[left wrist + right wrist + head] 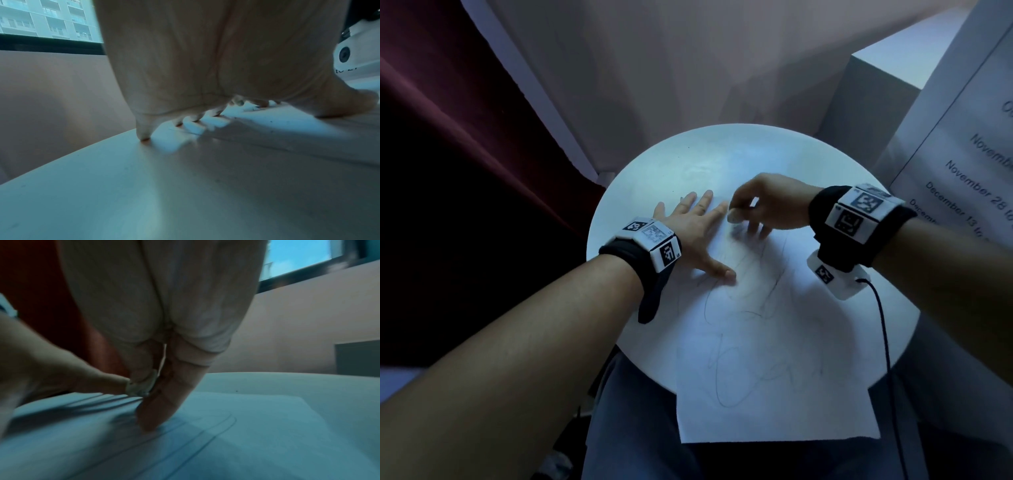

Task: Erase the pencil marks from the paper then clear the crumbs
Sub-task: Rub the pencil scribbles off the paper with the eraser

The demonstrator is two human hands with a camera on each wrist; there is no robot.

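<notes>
A white sheet of paper (774, 359) with looping pencil marks (743, 373) lies on a round white table (661, 164), its near edge hanging over the table's front. My left hand (695, 222) lies flat with spread fingers on the paper's far left corner. My right hand (753, 209) pinches a small pale eraser (732, 216) between thumb and fingers and holds it on the paper close to the left fingertips. In the right wrist view the eraser (141, 386) sits at the paper (226, 434), and my right hand (152, 374) is blurred.
A dark red curtain (448, 171) hangs on the left. A grey box (873, 99) and a printed sheet with dates (969, 164) stand at the right. A black cable (887, 342) runs from the right wrist over the table. Dark specks (252, 110) lie on the paper.
</notes>
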